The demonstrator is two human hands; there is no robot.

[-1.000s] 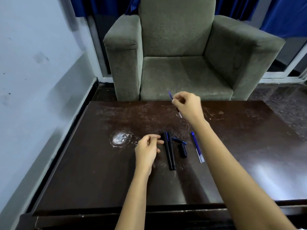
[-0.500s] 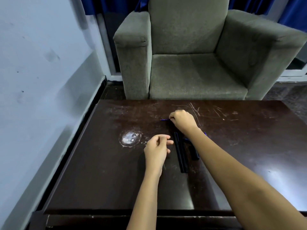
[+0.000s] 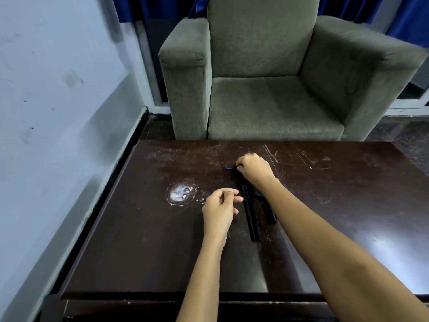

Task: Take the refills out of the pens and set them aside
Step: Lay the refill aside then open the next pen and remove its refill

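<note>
Two black pen barrels (image 3: pixel 250 214) lie side by side on the dark table (image 3: pixel 148 240), pointing away from me. My right hand (image 3: pixel 253 169) rests on the table just beyond them, shut on a thin blue refill (image 3: pixel 228 168) whose tip pokes out to the left. A short black pen piece (image 3: pixel 271 216) lies beside my right forearm. A bit of another blue refill (image 3: pixel 286 187) shows from under that forearm. Left of the barrels, my left hand (image 3: pixel 220 208) hovers with fingers pinched together, and I see nothing in it.
A white scuffed patch (image 3: pixel 180 194) marks the table left of my left hand. A grey-green armchair (image 3: pixel 274 89) stands right behind the table's far edge. A pale wall (image 3: pixel 58 101) runs along the left side.
My right hand has come down from above the far edge to the table surface with the blue refill, which now points left. My left hand has stayed put.
</note>
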